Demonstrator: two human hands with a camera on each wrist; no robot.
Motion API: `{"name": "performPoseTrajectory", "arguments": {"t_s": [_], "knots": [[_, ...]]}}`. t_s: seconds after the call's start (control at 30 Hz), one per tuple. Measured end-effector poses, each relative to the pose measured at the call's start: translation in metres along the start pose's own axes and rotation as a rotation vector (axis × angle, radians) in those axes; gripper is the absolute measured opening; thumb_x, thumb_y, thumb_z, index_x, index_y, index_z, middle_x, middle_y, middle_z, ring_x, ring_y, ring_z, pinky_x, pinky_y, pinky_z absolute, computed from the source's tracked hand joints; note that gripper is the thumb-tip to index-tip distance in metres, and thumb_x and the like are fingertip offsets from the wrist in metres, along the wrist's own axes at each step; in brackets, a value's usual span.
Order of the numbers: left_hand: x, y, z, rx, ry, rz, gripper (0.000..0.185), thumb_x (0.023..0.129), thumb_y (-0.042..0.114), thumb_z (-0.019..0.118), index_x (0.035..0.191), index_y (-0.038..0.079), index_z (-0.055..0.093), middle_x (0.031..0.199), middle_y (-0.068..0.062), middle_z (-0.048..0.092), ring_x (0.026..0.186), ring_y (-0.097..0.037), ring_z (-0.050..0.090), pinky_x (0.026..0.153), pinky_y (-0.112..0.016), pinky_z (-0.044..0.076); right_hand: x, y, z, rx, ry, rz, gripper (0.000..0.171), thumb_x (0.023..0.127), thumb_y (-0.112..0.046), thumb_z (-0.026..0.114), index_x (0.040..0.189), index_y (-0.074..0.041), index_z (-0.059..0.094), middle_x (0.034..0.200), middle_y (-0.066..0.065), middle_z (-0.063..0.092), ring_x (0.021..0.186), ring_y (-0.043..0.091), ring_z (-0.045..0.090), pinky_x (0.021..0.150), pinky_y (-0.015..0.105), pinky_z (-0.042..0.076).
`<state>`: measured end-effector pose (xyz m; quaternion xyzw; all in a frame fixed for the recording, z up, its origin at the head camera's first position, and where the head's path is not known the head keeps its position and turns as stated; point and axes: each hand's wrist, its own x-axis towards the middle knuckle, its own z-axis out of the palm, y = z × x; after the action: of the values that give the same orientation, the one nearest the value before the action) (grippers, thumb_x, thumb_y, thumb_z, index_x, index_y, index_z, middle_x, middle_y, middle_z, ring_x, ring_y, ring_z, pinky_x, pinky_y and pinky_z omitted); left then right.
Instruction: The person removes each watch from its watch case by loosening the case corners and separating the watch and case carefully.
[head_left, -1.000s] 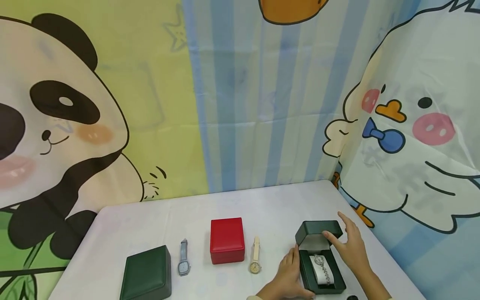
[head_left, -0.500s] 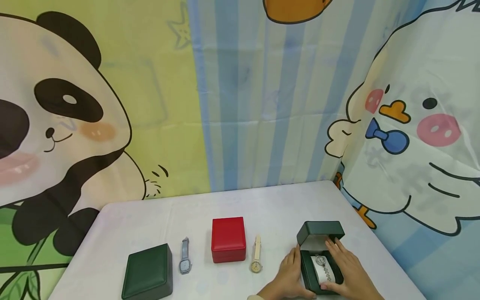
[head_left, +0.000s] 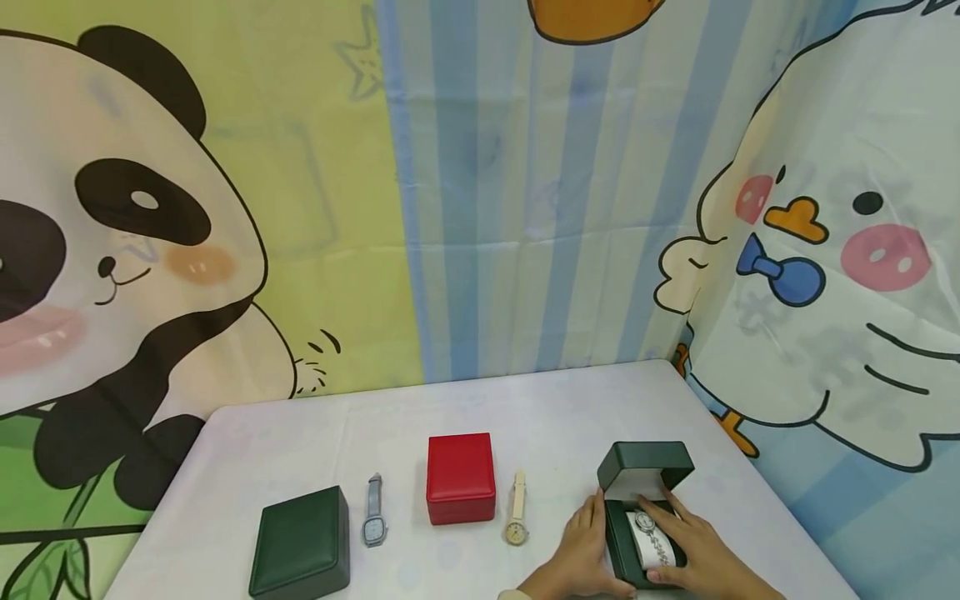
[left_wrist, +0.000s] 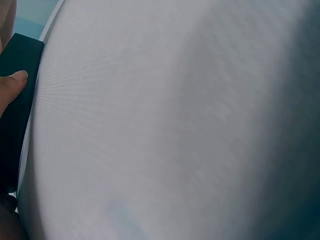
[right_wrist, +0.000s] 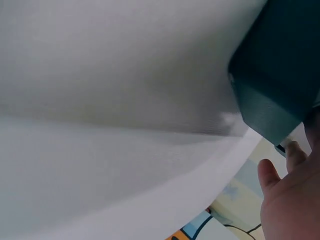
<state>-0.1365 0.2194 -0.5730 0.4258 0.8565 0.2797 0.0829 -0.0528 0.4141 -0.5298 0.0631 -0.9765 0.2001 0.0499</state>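
The left hand (head_left: pixel 573 550) grips an open, dark green, leather-like box (head_left: pixel 619 546), its fingers laid along the left wall and its thumb around the near side. The right hand (head_left: pixel 699 552) reaches in from the right and pinches a plump, rounded white cushion (head_left: pixel 643 552), fingers at the far end and thumb at the near end. The cushion sits in the box, and around it runs a slim silver metal watch (head_left: pixel 646 522) with a small round dial and a chain-like band. The box's square lid (head_left: pixel 647 463) stands raised at the back, smooth outside and pale grey inside. All this lies on the right part of a table under a smooth white cloth (head_left: pixel 555 417), beside the table's right edge.

Toward the left edge rests a larger closed box of glossy dark green, leather-like material (head_left: pixel 302 542), with a softly padded top. Between the two boxes, two watches lie stretched lengthwise: a grey-blue one with a squarish case (head_left: pixel 373 512) and a cream-strapped one with a round gold-toned dial (head_left: pixel 517 510). Set between them, slightly farther back, is a shiny red square box (head_left: pixel 461 478), closed.

Past the far edge hangs a creased fabric backdrop (head_left: pixel 517 208) printed with a panda, blue stripes and a white bird.
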Motion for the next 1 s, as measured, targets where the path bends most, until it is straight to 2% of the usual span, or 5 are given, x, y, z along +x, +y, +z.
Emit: {"name": "performPoseTrajectory", "arguments": {"t_s": [0.43,0.57,0.77,0.87,1.0], "knots": [[0.000,-0.006,-0.001,0.017,0.001,0.070,0.123,0.062,0.056,0.076,0.146,0.004,0.003,0.145,-0.016,0.026,0.130,-0.024,0.033,0.100,-0.031,0.039,0.004,-0.006,-0.014,0.161,-0.143,0.077,0.075,0.069,-0.045,0.073,0.126,-0.001,0.051,0.123,0.030,0.047,0.108,0.049,0.043,0.071,0.058,0.046],[0.000,-0.006,0.003,0.073,0.030,0.119,0.121,0.062,0.056,0.076,0.144,-0.002,0.007,0.143,-0.019,0.029,0.129,-0.023,0.034,0.098,-0.029,0.039,0.001,-0.006,-0.022,0.213,-0.181,0.125,0.073,0.071,-0.042,0.073,0.127,-0.001,0.050,0.119,0.025,0.047,0.101,0.041,0.044,0.069,0.045,0.048],[0.000,-0.013,0.006,0.125,0.092,0.168,0.120,0.063,0.056,0.075,0.142,-0.006,0.011,0.142,-0.022,0.030,0.130,-0.025,0.034,0.099,-0.028,0.038,0.005,-0.017,-0.028,0.166,-0.168,0.131,0.074,0.071,-0.048,0.070,0.128,-0.005,0.049,0.112,0.015,0.050,0.092,0.021,0.044,0.061,0.025,0.044],[-0.002,-0.016,0.004,0.070,0.054,0.164,0.118,0.065,0.055,0.074,0.143,-0.005,0.008,0.145,-0.022,0.026,0.132,-0.026,0.031,0.102,-0.030,0.037,0.006,-0.030,-0.035,0.155,-0.137,0.135,0.075,0.070,-0.048,0.070,0.128,-0.006,0.049,0.107,0.013,0.049,0.089,0.017,0.043,0.059,0.024,0.043],[-0.009,-0.015,-0.008,-0.118,-0.053,0.087,0.115,0.068,0.049,0.075,0.145,0.000,0.005,0.149,-0.017,0.020,0.136,-0.025,0.024,0.105,-0.034,0.034,0.007,-0.051,-0.043,0.170,-0.099,0.120,0.076,0.069,-0.048,0.071,0.130,-0.009,0.048,0.107,0.013,0.049,0.090,0.019,0.041,0.060,0.028,0.043]]}}
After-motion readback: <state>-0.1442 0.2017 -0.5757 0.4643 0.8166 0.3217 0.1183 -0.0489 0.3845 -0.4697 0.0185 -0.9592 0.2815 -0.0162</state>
